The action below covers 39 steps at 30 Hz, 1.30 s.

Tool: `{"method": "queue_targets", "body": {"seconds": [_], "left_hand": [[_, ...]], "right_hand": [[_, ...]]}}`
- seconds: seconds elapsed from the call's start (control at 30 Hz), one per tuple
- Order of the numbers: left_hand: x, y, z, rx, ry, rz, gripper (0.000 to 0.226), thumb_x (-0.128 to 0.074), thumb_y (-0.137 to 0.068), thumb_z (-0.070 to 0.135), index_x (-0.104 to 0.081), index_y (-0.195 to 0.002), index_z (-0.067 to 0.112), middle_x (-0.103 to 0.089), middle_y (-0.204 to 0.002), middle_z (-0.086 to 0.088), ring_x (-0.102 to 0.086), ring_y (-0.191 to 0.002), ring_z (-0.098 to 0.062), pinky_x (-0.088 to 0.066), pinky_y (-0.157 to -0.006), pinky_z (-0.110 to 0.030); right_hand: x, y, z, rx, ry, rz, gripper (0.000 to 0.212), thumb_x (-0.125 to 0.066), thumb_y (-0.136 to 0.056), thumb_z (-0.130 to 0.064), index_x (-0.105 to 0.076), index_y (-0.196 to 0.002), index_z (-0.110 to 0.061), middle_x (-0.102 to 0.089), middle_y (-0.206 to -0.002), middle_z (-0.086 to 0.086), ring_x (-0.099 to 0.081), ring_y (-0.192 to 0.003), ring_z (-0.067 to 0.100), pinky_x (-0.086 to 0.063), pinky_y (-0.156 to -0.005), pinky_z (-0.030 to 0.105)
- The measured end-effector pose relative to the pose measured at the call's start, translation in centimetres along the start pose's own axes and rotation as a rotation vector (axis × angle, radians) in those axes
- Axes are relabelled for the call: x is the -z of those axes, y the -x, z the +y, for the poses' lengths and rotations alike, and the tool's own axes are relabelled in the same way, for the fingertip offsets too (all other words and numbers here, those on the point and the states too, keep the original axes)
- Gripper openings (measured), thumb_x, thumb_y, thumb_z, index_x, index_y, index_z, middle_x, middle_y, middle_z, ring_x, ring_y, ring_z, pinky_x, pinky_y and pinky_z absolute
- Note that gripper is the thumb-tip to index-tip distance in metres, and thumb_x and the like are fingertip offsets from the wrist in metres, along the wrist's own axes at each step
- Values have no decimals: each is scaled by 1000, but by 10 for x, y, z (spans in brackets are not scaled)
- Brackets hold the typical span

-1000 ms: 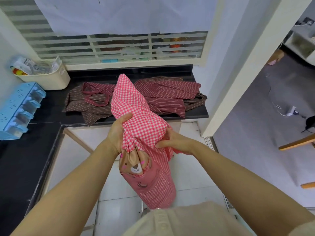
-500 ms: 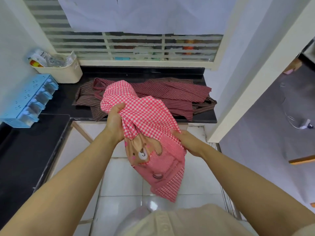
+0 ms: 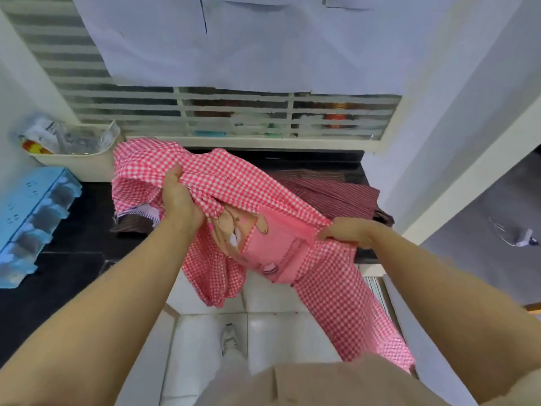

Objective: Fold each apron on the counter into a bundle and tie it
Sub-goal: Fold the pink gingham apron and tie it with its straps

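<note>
A pink-and-white checked apron [image 3: 234, 183] with a bear picture on a plain pink pocket hangs spread in the air over the black counter [image 3: 82, 230]. My left hand [image 3: 178, 197] grips a bunch of its cloth near the top left. My right hand [image 3: 345, 232] pinches its edge at the right, and a long checked part trails down from there toward my body. Dark red and brown striped aprons [image 3: 330, 194] lie in a heap on the counter behind, mostly hidden by the checked one.
A cream tub [image 3: 85, 162] of packets stands at the counter's back left. A blue plastic rack [image 3: 32, 212] sits on the left counter wing. A louvred window [image 3: 234, 112] is behind, a white wall corner [image 3: 439, 171] at right, tiled floor [image 3: 272, 332] below.
My hands have moved apart and up toward the counter, pulling the bunched checked apron open sideways. The camera has come closer to the counter.
</note>
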<state>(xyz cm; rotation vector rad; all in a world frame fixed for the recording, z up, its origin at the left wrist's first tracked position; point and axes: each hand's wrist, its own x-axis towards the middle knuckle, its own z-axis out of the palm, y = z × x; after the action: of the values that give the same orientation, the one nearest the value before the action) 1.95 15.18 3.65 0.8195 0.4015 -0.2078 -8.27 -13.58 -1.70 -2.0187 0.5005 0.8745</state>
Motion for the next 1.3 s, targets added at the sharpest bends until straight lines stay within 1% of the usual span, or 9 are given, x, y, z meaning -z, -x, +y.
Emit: {"method": "queue_targets", "body": {"seconds": [0.13, 0.3, 0.53, 0.6, 0.67, 0.73, 0.97, 1.2, 1.3], "left_hand": [[-14, -75, 49, -134, -164, -5, 44, -53, -91, 39, -60, -124, 12, -70, -116, -8, -67, -105, -25, -52, -96, -45], [12, -168, 92, -318, -567, -34, 59, -57, -91, 48, -47, -142, 22, -59, -134, 1, -57, -118, -18, -44, -106, -39], [85, -263, 70, 126, -1091, 40, 85, -55, -79, 75, -45, -143, 20, -50, -138, 1, -51, -123, -27, -38, -111, -46], [84, -262, 60, 387, -1284, 13, 76, -55, -83, 71, -66, -119, 6, -67, -111, -10, -66, -89, -24, -56, -82, -31], [59, -247, 48, 545, -1423, -39, 52, -57, -95, 41, -70, -69, -3, -66, -65, -12, -56, -44, -15, -42, -43, -17], [36, -240, 31, 582, -1479, -68, 54, -56, -94, 40, -66, -60, -1, -61, -52, -8, -47, -34, -13, -33, -39, -18], [-14, -208, -38, 894, -1374, -345, 78, -45, -89, 69, -58, -122, 0, -76, -91, -10, -73, -76, -20, -56, -61, -26], [-20, -199, -100, 791, -833, 58, 118, -84, -62, 53, -17, -153, 19, -44, -141, -19, -56, -114, -39, -52, -93, -53], [-22, -199, -114, 660, -678, 224, 136, -92, -44, 50, -16, -153, 21, -42, -147, -12, -47, -127, -35, -44, -97, -58]], "right_hand": [[50, -28, -94, 181, -60, 556, 31, -63, -89, -30, -57, -68, -8, -60, -67, 6, -54, -59, 19, -45, -56, 27], [61, -91, -164, 258, 37, 791, 43, -56, -94, -34, -46, -56, -16, -50, -57, 0, -48, -57, 20, -33, -52, 28], [27, -179, -170, -66, 260, 577, 18, -51, -95, -37, -64, -96, -24, -64, -96, 1, -59, -107, 26, -31, -102, 41], [23, -193, -171, -72, 304, 550, 13, -51, -94, -36, -59, -90, -27, -60, -91, -3, -59, -106, 25, -30, -101, 40], [23, -202, -173, -62, 302, 532, 11, -50, -94, -34, -57, -88, -28, -58, -89, -5, -58, -104, 24, -29, -101, 40], [25, -208, -172, -55, 248, 516, 13, -50, -95, -32, -58, -87, -26, -60, -88, -5, -58, -99, 23, -27, -105, 43], [41, -192, -139, 104, -95, 167, 31, -52, -94, -43, -61, -112, -19, -67, -105, 1, -64, -97, 20, -51, -83, 36], [79, -184, -92, -149, 362, -178, 59, -57, -89, -47, -48, -137, -14, -53, -137, 6, -52, -123, 27, -38, -110, 47], [101, -177, -90, -24, 24, -232, 37, -61, -92, -38, -57, -121, -16, -62, -123, 2, -58, -115, 22, -38, -110, 42]]}}
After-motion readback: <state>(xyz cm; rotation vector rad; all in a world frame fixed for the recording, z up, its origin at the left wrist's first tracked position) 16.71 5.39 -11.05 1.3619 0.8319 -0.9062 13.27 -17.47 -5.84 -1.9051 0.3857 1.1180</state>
